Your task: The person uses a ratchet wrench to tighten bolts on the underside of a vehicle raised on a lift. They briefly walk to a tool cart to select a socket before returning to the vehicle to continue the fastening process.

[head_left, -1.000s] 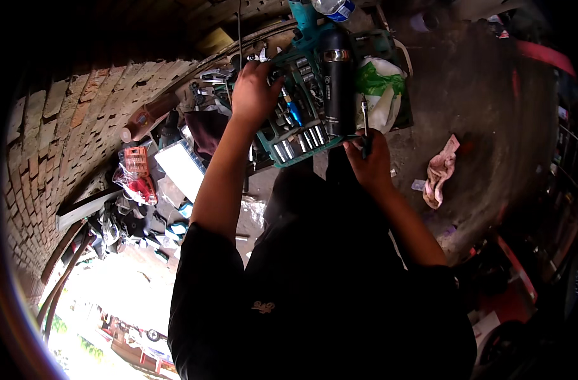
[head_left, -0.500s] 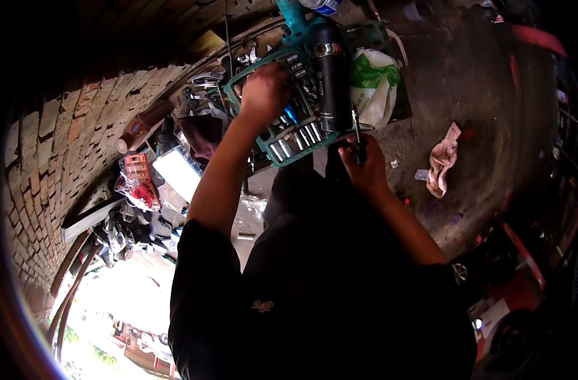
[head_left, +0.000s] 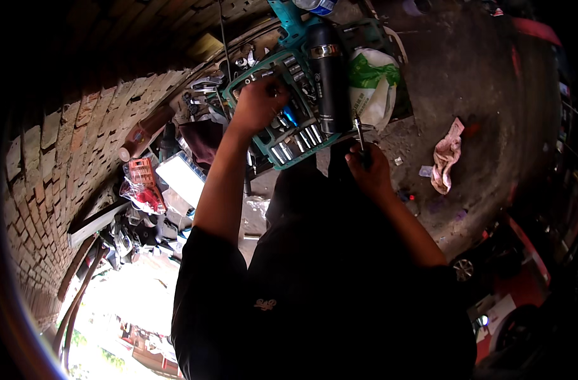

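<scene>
A green socket set case (head_left: 288, 163) lies open in front of me, with rows of silver sockets (head_left: 309, 136) and a blue-banded piece (head_left: 290, 115). Over its left part is my left hand (head_left: 261, 106), fingers curled together; whatever they hold, if anything, is hidden. My right hand (head_left: 372, 170), lower and to the right of the case, is wrapped round the dark handle of a driver tool (head_left: 360, 132), whose thin metal shaft points up and away. A black thermos bottle (head_left: 328, 79) lies across the case's right side.
To the right of the bottle sits a white and green plastic bag (head_left: 372, 88). A teal power tool (head_left: 289, 22) is at the far edge. Loose wrenches (head_left: 207, 83) lie left of the case. A dirty pink rag (head_left: 447, 155) is on the floor, and a brick wall (head_left: 55, 152) stands at left.
My left hand has shifted slightly toward me and left over the case, with its fingers more curled. The driver tool stays in my right hand, nearly unmoved.
</scene>
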`<state>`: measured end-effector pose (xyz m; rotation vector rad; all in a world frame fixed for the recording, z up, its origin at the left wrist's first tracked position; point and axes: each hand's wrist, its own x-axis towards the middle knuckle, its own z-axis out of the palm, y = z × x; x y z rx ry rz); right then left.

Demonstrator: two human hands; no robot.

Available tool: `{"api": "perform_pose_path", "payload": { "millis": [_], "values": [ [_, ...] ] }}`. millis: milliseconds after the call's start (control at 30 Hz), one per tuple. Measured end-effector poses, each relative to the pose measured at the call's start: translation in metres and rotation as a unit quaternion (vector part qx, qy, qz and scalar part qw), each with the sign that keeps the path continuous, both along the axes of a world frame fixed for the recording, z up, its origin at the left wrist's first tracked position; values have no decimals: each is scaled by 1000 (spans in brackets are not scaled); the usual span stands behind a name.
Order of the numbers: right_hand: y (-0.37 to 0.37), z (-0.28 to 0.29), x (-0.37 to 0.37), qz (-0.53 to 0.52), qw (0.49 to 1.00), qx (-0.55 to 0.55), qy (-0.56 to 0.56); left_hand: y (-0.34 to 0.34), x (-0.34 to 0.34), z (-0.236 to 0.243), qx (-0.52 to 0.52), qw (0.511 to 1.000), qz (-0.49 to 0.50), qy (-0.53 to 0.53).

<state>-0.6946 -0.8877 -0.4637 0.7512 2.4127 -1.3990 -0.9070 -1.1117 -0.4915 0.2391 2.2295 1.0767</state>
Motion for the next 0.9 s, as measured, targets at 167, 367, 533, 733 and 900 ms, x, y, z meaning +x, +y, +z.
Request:
{"api": "perform_pose_path", "payload": {
  "millis": [167, 367, 533, 733, 900],
  "values": [
    [-1, 5, -1, 15, 1000, -12, -15, 26, 16, -7, -221, 964, -100, 106],
    [0, 2, 2, 6, 1000, -4, -10, 12, 21, -11, -37, 993, 44, 105],
    [2, -1, 9, 6, 1000, 20, -9, -3, 7, -5, 434, 793, 262, -337],
    [1, 2, 14, 10, 999, -17, -46, 18, 4, -26, 204, 951, 137, -189],
    [-1, 3, 20, 31, 999, -19, -38, 46, 24, -16, -45, 983, -67, 164]
  ]
}}
